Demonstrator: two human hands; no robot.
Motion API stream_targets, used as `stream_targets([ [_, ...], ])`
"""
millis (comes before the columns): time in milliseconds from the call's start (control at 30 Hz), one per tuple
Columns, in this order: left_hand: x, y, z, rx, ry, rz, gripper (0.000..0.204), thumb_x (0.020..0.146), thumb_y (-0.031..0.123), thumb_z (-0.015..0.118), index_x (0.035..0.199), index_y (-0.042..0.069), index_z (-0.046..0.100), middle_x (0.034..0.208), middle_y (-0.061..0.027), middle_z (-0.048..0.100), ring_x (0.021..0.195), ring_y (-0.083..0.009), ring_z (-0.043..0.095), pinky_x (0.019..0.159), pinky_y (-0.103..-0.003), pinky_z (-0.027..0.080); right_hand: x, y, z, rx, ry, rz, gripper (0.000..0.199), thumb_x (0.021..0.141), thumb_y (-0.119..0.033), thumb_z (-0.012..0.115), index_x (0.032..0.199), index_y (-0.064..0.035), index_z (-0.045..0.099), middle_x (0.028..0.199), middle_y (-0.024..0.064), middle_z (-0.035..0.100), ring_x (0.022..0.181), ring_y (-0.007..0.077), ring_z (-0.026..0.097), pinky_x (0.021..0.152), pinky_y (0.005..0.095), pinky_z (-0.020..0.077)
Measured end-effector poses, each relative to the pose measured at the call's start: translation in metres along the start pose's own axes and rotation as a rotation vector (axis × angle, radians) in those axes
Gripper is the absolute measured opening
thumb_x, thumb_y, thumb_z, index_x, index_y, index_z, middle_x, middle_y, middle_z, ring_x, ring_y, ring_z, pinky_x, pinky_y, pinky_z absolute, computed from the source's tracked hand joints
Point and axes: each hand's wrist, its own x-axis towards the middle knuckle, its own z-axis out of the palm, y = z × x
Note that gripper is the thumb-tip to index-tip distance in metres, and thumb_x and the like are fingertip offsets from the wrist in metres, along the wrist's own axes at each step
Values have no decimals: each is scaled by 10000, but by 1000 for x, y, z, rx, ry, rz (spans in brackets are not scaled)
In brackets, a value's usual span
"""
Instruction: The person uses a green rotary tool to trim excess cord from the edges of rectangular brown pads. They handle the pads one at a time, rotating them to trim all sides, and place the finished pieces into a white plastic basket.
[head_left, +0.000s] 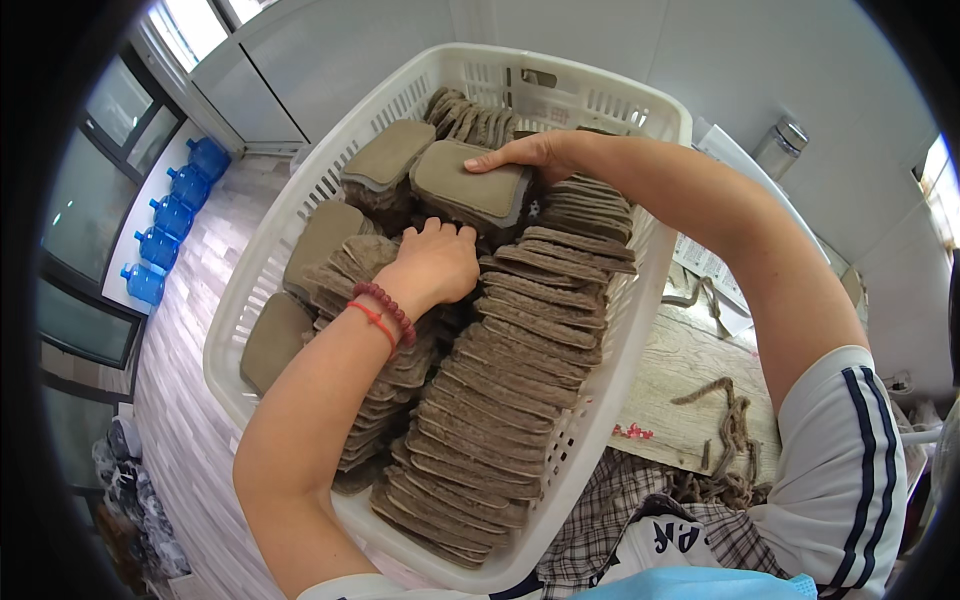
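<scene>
While both grip a brown pad stack point(470, 190), left hand point(435, 265) curled, right hand point(525, 152) flat, white basket point(600, 110).

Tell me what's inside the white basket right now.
The white basket holds rows of flat grey-brown pads standing on edge. The left hand and right hand grip one bundle. The basket's bottom is covered.

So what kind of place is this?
Probably a small workshop. A white basket is packed with stacked grey-brown fabric pads, loose trimmings lie on a wooden table, and blue water jugs line the floor.
</scene>
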Motion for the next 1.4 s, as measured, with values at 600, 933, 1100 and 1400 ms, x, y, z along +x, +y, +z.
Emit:
stream_targets([
  [600, 1, 4, -4, 19, -58, 1, 344, 866, 132, 501, 1179, -1, 549, 1198, -193, 573, 1189, -353, 484, 968, -505, 405, 15, 4, -2, -101, 38, -133, 686, 652, -419, 840, 1195, -74, 598, 1095, 105, 659, 952, 214, 637, 830, 356, 528],
  [933, 2, 6, -12, 33, -168, -20, 317, 856, 132, 511, 1132, -6, 583, 1146, -199, 607, 1138, -368, 526, 956, -501, 409, 11, 4, 4, -45, -37, -63, 700, 672, -412, 835, 1219, -59, 577, 1178, 119, 625, 1008, 236, 621, 833, 391, 526],
  [1100, 1, 5, -7, 13, -101, 4, 313, 853, 136, 521, 1123, -7, 587, 1146, -203, 610, 1129, -370, 530, 950, -506, 411, 6, -5, 3, -197, 16, -108, 1050, 633, -394, 862, 1411, -43, 252, 1353, 175, 443, 1189, 273, 506, 952, 407, 464],
  [1400, 1, 6, -9, 38, -145, 1, 298, 854, 138, 519, 1097, -15, 599, 1126, -207, 620, 1108, -370, 546, 946, -501, 416, 11, -10, 3, -304, 44, -32, 965, 608, -470, 861, 1360, -46, 430, 1299, 167, 529, 1176, 270, 533, 959, 415, 467],
])
